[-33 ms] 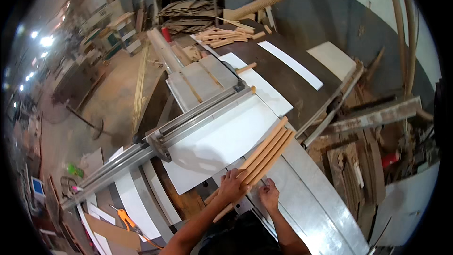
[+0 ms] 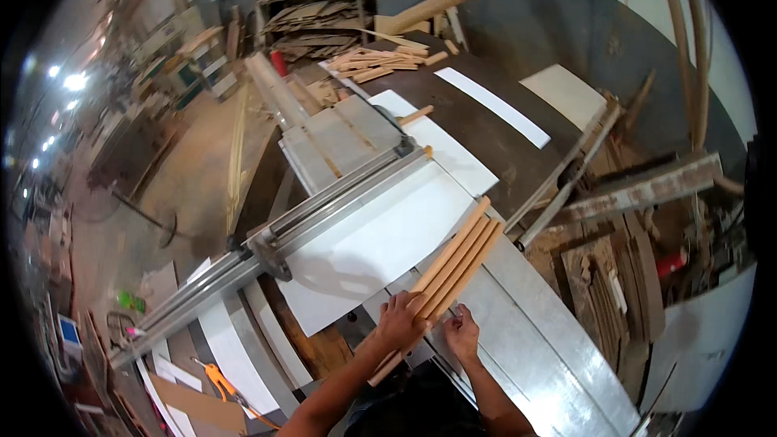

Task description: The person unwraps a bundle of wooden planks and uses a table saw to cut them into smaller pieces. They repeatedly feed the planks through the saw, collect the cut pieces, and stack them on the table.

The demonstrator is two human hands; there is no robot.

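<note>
Several narrow light-brown wooden strips [image 2: 457,263] lie side by side in a slanting bundle across the metal table of a saw-like machine [image 2: 538,320]. My left hand [image 2: 401,320] is wrapped over the bundle toward its near end, and strip ends stick out below the palm. Just right of the bundle, low over the metal, is my right hand [image 2: 461,332] with its fingers curled in; no object shows in it. Left of the strips a large white panel [image 2: 364,247] rests against a long metal fence [image 2: 340,198].
More wooden strips [image 2: 380,62] are heaped on the dark far table [image 2: 486,125], near a narrow white strip [image 2: 494,105]. An orange air gun [image 2: 218,380] lies at lower left. Scrap boards [image 2: 595,291] stand at right; a loaded rack [image 2: 312,8] is behind.
The whole view has shifted slightly. My left hand keeps its grip on the strips, and my right hand stays curled beside them.
</note>
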